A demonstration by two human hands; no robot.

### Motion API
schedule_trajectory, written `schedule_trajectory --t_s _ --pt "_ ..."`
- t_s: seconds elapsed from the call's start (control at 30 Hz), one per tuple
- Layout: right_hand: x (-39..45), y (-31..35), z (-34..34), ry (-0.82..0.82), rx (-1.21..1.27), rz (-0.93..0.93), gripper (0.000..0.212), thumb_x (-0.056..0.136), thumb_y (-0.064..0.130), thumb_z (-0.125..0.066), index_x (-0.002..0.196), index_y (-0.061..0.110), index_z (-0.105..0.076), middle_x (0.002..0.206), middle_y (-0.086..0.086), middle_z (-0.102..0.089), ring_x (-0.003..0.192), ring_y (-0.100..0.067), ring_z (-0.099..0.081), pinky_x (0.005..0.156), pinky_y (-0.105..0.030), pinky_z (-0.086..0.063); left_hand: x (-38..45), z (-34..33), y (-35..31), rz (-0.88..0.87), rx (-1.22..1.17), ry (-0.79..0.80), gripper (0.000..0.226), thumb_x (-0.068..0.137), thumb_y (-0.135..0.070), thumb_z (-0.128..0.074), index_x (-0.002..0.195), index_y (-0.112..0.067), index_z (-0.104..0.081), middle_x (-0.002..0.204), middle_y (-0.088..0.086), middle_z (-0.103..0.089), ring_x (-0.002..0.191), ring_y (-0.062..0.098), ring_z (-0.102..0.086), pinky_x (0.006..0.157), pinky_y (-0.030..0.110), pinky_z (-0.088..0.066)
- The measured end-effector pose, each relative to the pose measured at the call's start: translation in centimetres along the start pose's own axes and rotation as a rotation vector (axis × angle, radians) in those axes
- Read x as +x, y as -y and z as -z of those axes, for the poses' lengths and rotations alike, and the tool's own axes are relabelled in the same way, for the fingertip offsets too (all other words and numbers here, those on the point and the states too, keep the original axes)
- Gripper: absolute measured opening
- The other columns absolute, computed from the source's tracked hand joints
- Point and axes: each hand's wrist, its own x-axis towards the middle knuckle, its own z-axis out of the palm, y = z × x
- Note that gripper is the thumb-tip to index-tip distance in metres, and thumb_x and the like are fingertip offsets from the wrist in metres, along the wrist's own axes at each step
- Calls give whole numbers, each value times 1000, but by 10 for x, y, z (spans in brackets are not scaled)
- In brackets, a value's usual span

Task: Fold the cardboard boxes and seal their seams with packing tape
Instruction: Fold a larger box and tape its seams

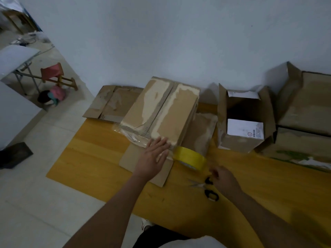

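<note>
Taping seam: left hand (154,156) flat, fingers straight, pressing box (161,111); right hand (223,178) fingers curled, grip unclear, nearing scissors (207,187); next, cut tape roll (190,161) free.

Table top (93,158) is a warm yellow-orange wood grain. The closed box (161,111) in the middle is brown cardboard with pale cream torn patches either side of its seam. Tape roll (190,161) is bright yellow. Scissors (208,188) have black handles. The open box (245,120) to the right is brown with white labels. Far left there's a red stool (53,73).
</note>
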Motion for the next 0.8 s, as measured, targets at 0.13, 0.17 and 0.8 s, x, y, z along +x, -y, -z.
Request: schedule_trajectory --t_s 0.13,0.17,0.8 --pt "-11 -28 -21 174 -166 149 48 93 30 -63 136 17 -45 135 -2 -39 124 -18 -44 97 -23 -39 0 4 -4 17 11 11 50 103 -46 -35 135 -18 -60 147 -2 -48 144 12 -33 121 42 -24" --pt "-11 -33 -23 169 -219 179 50 94 32 -62 138 18 -43 137 -1 -36 125 -18 -42 96 -22 -38 1 5 -5 19 14 18 48 103 -45 -36 135 -18 -60 147 -2 -48 144 12 -33 121 41 -24" --pt "-39 -57 41 -143 254 -89 41 92 15 -66 129 11 -49 111 -8 -69 86 -19 -67 65 -16 -48 -2 2 -12 26 19 -43 42 101 -37 -42 131 -18 -64 144 -4 -52 143 13 -36 120 40 -26"
